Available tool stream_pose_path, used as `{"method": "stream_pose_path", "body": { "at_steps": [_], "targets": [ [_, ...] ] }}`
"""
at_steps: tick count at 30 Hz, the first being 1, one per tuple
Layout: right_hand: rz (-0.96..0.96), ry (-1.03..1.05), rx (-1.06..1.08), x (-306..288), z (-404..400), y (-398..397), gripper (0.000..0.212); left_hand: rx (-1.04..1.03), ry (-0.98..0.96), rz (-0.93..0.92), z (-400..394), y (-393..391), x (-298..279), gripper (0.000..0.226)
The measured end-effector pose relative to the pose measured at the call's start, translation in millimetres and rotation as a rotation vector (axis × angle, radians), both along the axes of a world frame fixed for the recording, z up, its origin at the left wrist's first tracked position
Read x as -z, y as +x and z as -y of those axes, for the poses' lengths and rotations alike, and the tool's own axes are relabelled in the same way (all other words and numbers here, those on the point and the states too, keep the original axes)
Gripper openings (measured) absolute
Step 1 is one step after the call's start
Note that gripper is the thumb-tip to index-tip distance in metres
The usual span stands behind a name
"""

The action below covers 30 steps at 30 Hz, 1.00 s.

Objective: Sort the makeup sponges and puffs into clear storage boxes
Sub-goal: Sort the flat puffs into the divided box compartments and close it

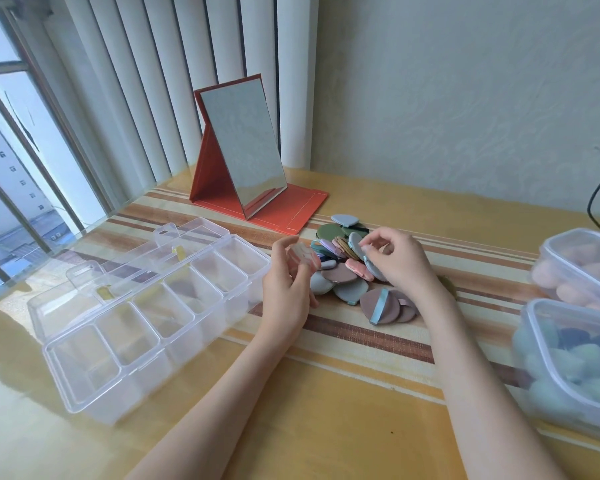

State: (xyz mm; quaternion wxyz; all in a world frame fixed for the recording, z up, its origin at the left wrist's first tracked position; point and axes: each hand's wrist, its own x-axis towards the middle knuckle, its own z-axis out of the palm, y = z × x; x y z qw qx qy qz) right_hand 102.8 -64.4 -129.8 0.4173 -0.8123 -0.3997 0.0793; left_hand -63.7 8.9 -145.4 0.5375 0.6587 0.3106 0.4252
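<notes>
From the head camera, both bare forearms reach forward over a yellow table (326, 427) covered with a striped cloth under a clear sheet. The left hand (286, 289) is raised just off the left edge of a pile of puffs (347, 271), its fingers closed around a small stack of pink puffs (303, 259) pinched between thumb and fingertips. The right hand (400, 261) hovers over the pile, thumb and forefinger nipped together on the rim of a blue-grey puff (357, 245) that stands tilted on edge.

The pile lies in the middle of the table and holds flat teardrop and round pieces in green, mauve, grey, pink and lilac, overlapping one another. A mauve puff with a blue ribbon (381, 306) lies at its near edge.

To the left sits a long clear divided box (146, 327) with its lid folded back; its compartments look mostly bare. At the right edge stand two clear tubs: the farther tub (575, 265) holds pinkish sponges, the nearer tub (568, 362) green and dark blue ones. A folding mirror (243, 150) in a red stand rests behind the pile.
</notes>
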Motion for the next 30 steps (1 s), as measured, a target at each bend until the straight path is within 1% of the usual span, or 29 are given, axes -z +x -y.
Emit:
{"method": "stream_pose_path", "body": {
  "at_steps": [1,2,3,5,6,7,9,12,13,14,16,18,20,21,23,24,25,27,28,29,30],
  "targets": [
    [-0.109,-0.039,-0.098,-6.8,3.5,-2.2,0.006,-0.005,0.012,-0.007,-0.2,0.2,0.5,0.029],
    [-0.184,-0.109,-0.186,-11.7,7.6,-2.1,0.016,-0.008,0.02,-0.015,-0.3,0.3,0.9,0.029],
    [-0.209,-0.205,-0.244,-15.1,11.5,0.2,0.025,-0.009,0.024,-0.019,-0.5,0.5,1.2,0.03],
    [-0.126,-0.36,-0.301,-18.2,15.3,4.7,0.035,-0.01,0.031,-0.024,-0.3,0.0,1.5,0.028],
    [-0.071,-0.39,-0.312,-17.5,15.0,6.3,0.033,-0.015,0.039,-0.031,-0.5,0.1,1.9,0.027],
    [-0.037,-0.377,-0.307,-16.4,13.9,6.9,0.028,-0.019,0.044,-0.038,-0.8,0.1,2.1,0.026],
    [-0.038,-0.282,-0.279,-16.3,11.2,5.9,0.018,-0.023,0.043,-0.029,-1.6,0.5,3.6,0.024],
    [-0.057,-0.111,-0.174,-21.8,11.0,4.9,0.02,-0.031,0.07,0.022,-1.2,0.5,3.4,0.027],
    [-0.058,-0.045,-0.143,-25.2,11.4,4.3,0.017,-0.024,0.088,0.054,-0.6,0.0,2.6,0.028],
    [-0.082,0.033,-0.133,-28.5,11.1,3.6,0.012,-0.011,0.105,0.092,-0.2,-0.5,2.2,0.029],
    [-0.204,0.176,-0.169,-34.9,9.5,-0.6,0.004,0.021,0.122,0.149,0.6,-0.7,1.5,0.03],
    [-0.343,0.207,-0.264,-38.3,6.7,-10.5,0.002,0.084,0.097,0.179,3.6,-1.1,-0.6,0.025],
    [-0.421,0.164,-0.349,-36.6,0.7,-22.1,0.003,0.154,0.074,0.171,7.0,-1.0,-2.5,0.02],
    [-0.452,0.15,-0.373,-34.3,-2.9,-27.1,0.003,0.163,0.072,0.159,9.1,-1.2,-3.3,0.018],
    [-0.494,0.165,-0.36,-28.3,-8.9,-30.8,0.002,0.098,0.094,0.129,8.2,-0.5,-1.4,0.018],
    [-0.466,0.179,-0.314,-23.8,-11.3,-28.9,0.004,0.047,0.104,0.124,6.3,-0.2,0.1,0.018],
    [-0.376,0.173,-0.242,-19.1,-12.8,-24.8,0.009,0.005,0.101,0.127,4.1,-0.3,1.5,0.018],
    [-0.089,0.088,-0.103,-8.5,-12.8,-14.2,0.014,-0.025,0.081,0.127,1.3,-0.9,2.5,0.028],
    [0.028,0.038,-0.08,-3.4,-12.6,-10.1,0.019,-0.015,0.068,0.117,0.7,-0.9,3.1,0.036],
    [0.091,-0.008,-0.1,2.8,-13.7,-6.5,0.026,0.007,0.058,0.106,1.5,-1.1,2.7,0.042],
    [0.108,-0.065,-0.143,7.8,-14.1,-4.8,0.034,0.025,0.058,0.088,2.2,-0.5,3.3,0.045]
  ]
}}
